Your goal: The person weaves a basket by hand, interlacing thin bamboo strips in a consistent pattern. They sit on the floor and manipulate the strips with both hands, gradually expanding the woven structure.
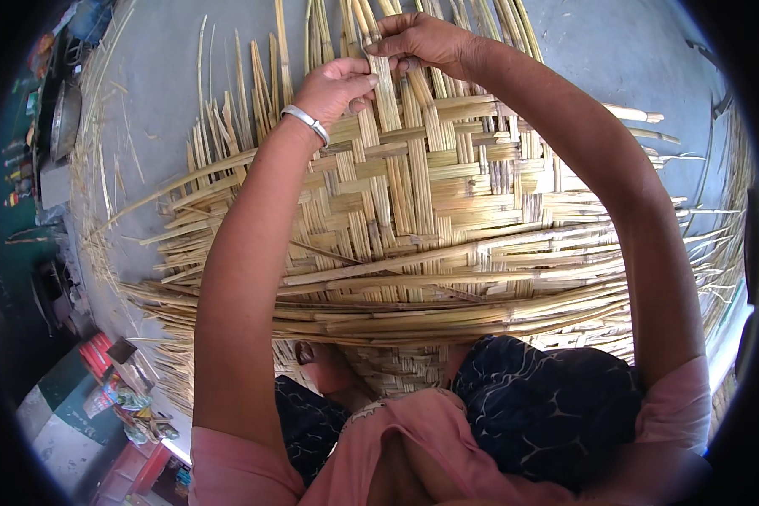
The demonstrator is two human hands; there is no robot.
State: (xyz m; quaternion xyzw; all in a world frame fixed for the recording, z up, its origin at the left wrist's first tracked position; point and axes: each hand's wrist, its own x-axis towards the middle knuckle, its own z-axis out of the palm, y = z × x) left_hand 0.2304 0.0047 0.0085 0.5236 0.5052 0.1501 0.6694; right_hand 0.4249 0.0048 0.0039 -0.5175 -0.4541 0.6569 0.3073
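A half-woven mat [409,190] of flat, straw-coloured reed strips lies in front of me, its uneven ends sticking out at the far edge and both sides. Near the far edge a bundle of upright reed strips [386,105] is lifted from the weave. My left hand [337,88], with a pale bangle on the wrist, pinches the bundle's left side between thumb and fingers. Just above and to the right, my right hand [417,42] is closed around the same strips. The fingertips behind the bundle are partly hidden.
Long loose reeds [447,316] lie across the mat's near part, close to my legs. Grey floor [616,42] surrounds the mat. Packets [135,405] and a red box [135,476] stand at lower left; a metal pan [66,118] is at upper left. More reeds [734,185] lie far right.
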